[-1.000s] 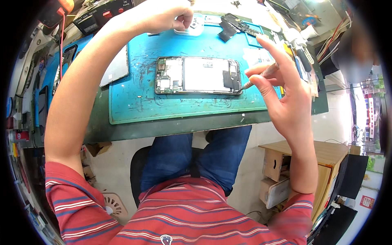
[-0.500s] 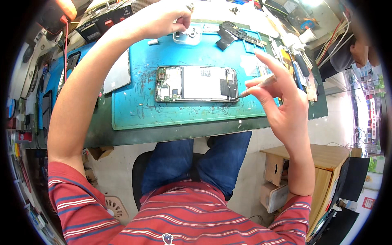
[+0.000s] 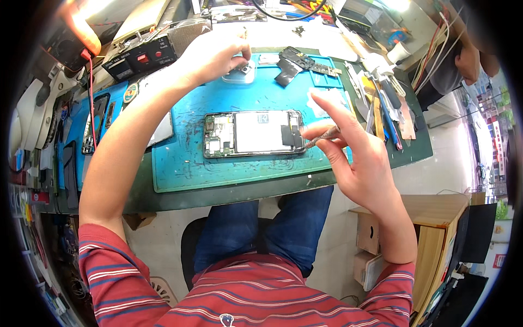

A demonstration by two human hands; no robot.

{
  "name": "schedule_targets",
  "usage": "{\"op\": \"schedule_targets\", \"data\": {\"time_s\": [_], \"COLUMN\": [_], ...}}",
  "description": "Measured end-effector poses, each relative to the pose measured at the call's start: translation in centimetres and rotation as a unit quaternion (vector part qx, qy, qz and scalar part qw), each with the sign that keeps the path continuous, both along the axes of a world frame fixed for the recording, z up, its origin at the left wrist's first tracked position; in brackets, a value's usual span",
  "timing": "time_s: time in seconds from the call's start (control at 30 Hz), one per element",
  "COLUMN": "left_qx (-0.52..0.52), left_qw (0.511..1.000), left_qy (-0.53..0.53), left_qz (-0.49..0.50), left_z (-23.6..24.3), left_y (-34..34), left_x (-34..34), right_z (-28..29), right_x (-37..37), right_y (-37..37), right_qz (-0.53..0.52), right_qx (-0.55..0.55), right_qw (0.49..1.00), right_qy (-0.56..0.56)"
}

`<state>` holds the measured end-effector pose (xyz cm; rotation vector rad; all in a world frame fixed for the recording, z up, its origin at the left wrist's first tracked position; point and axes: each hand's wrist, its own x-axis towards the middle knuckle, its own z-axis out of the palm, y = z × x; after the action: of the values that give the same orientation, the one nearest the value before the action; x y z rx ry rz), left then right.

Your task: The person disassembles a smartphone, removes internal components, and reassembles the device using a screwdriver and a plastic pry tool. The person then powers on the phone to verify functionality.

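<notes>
An opened smartphone (image 3: 261, 132) lies on the blue mat, its boards and battery exposed. At its right end, my right hand (image 3: 357, 158) grips a slim screwdriver (image 3: 328, 133) between thumb and fingers. The tip is close to the phone's right edge; whether they touch I cannot tell. Farther back, my left hand (image 3: 220, 57) pinches its fingers together above a small clear plastic box (image 3: 239, 79) with small dark parts in it. What those fingertips hold, if anything, is hidden.
Beyond the phone, a black phone part assembly (image 3: 294, 62) sits on the blue mat (image 3: 218, 177). Several hand tools (image 3: 384, 103) lie along the right side. A black power unit (image 3: 139, 60) stands back left. Another person's hand (image 3: 467, 62) shows at the far right.
The whole view has shifted, so the bench appears lower in the picture. Both hands keep about the same places: left over the clear box, right with the screwdriver by the phone's right end.
</notes>
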<state>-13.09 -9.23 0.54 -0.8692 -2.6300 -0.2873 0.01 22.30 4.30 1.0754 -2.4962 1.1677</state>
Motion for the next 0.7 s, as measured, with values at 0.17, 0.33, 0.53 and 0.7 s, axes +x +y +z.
{"op": "schedule_targets", "data": {"time_s": [0.17,0.33,0.53,0.7], "left_qx": [-0.004,-0.010,-0.077,-0.060], "left_qw": [1.000,0.999,0.997,0.995], "left_qy": [-0.024,-0.028,-0.022,-0.072], "left_qz": [0.003,-0.026,-0.009,0.018], "left_z": [-0.2,0.1,0.4,0.9], "left_y": [0.7,0.9,1.2,1.7], "left_x": [-0.2,-0.2,-0.3,-0.3], "right_z": [0.7,-0.3,-0.3,-0.3], "right_x": [-0.1,-0.1,0.0,0.1], "right_y": [0.7,0.2,0.7,0.5], "right_qz": [-0.030,-0.002,-0.006,0.000], "right_qx": [0.084,-0.012,0.034,0.044], "right_qw": [0.996,1.000,0.999,0.999], "right_qy": [-0.009,-0.021,0.010,0.005]}}
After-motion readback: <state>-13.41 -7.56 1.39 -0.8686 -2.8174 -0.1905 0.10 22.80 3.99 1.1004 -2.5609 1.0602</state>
